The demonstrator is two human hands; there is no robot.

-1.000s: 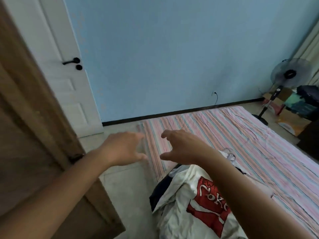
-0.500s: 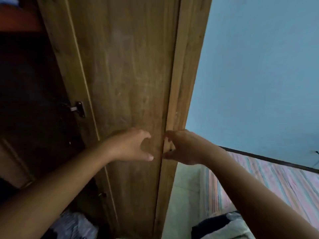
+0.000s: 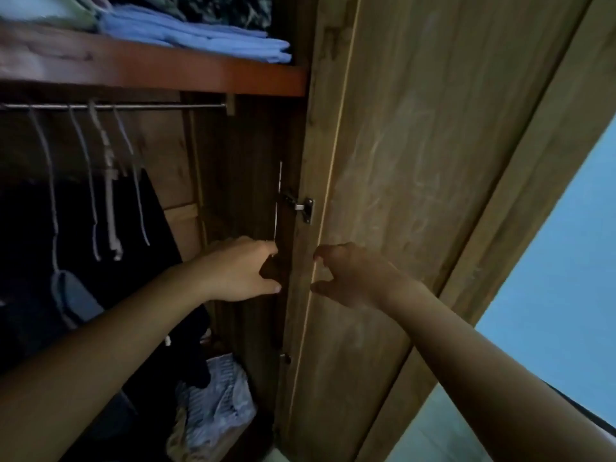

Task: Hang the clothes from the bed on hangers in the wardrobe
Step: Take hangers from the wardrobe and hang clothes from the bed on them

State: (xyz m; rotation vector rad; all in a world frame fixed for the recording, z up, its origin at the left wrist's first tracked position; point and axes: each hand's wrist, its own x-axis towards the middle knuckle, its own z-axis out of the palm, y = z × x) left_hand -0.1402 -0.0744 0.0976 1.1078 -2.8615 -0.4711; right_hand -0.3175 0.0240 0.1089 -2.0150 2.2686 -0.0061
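Hangers [image 3: 100,181] dangle from the rail [image 3: 113,106] at upper left, most of them bare; one carries a dark garment [image 3: 140,261]. Both hands reach mid-frame with nothing in their grip: the left hand [image 3: 240,270] spreads thumb and fingers in a loose C in front of the dark wardrobe interior, the right hand [image 3: 346,276] likewise in front of the door [image 3: 416,195]. Whether either touches wood I cannot tell. Folded blue cloth [image 3: 200,35] lies on the shelf [image 3: 150,71]; the heap [image 3: 216,405] at the bottom is too dim to identify.

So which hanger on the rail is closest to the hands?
The rightmost hanger, last in the row on the rail. It hangs nearest the left hand; the other three hang further left.
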